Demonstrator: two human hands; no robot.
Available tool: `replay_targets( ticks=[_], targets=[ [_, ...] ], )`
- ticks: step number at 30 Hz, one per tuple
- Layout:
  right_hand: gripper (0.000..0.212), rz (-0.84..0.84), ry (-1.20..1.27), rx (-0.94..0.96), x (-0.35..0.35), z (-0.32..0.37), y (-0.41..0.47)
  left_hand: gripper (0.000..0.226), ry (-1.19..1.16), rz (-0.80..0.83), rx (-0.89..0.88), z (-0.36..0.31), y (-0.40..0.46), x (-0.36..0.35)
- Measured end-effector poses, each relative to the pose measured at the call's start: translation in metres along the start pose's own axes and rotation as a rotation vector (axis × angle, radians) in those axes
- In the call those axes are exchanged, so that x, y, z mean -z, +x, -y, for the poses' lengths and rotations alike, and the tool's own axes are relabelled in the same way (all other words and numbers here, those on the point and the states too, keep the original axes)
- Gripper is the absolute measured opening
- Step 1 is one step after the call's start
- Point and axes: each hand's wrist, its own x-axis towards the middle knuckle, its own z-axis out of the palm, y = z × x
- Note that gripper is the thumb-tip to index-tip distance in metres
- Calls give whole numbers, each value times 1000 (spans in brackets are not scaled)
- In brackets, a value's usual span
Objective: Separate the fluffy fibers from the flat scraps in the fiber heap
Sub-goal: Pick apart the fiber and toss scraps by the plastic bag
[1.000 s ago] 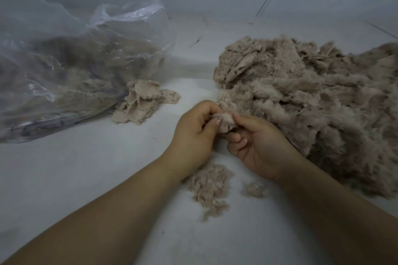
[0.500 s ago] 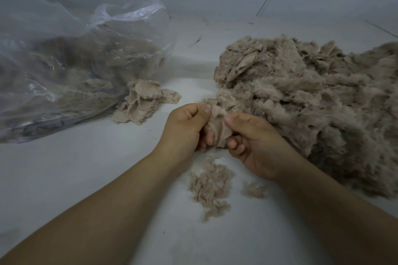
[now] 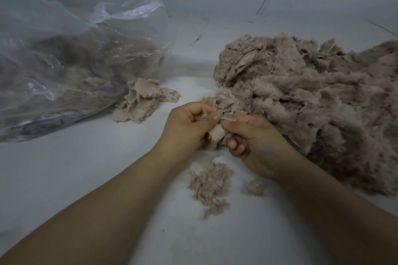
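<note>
At the heap's (image 3: 312, 103) near edge, one scrap (image 3: 217, 133) is pinched between left hand (image 3: 187, 127) and right hand (image 3: 254, 144), fingers curled. One scrap pile (image 3: 142, 101), two fluff tufts (image 3: 210, 183), one bag (image 3: 75, 66) are seen.
</note>
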Motion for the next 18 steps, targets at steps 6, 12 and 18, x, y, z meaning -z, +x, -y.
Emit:
replay_targets(
  ticks=[6, 12, 18],
  targets=[
    [42, 5, -65, 12, -1, -2, 0, 36, -160, -167, 94, 3, 4, 2],
    [24, 22, 141, 57, -1, 2, -1, 34, -217, -33, 49, 0, 7, 18],
    [22, 27, 219, 24, 1, 3, 1, 46, 123, -2, 33, -3, 2, 5]
  ],
)
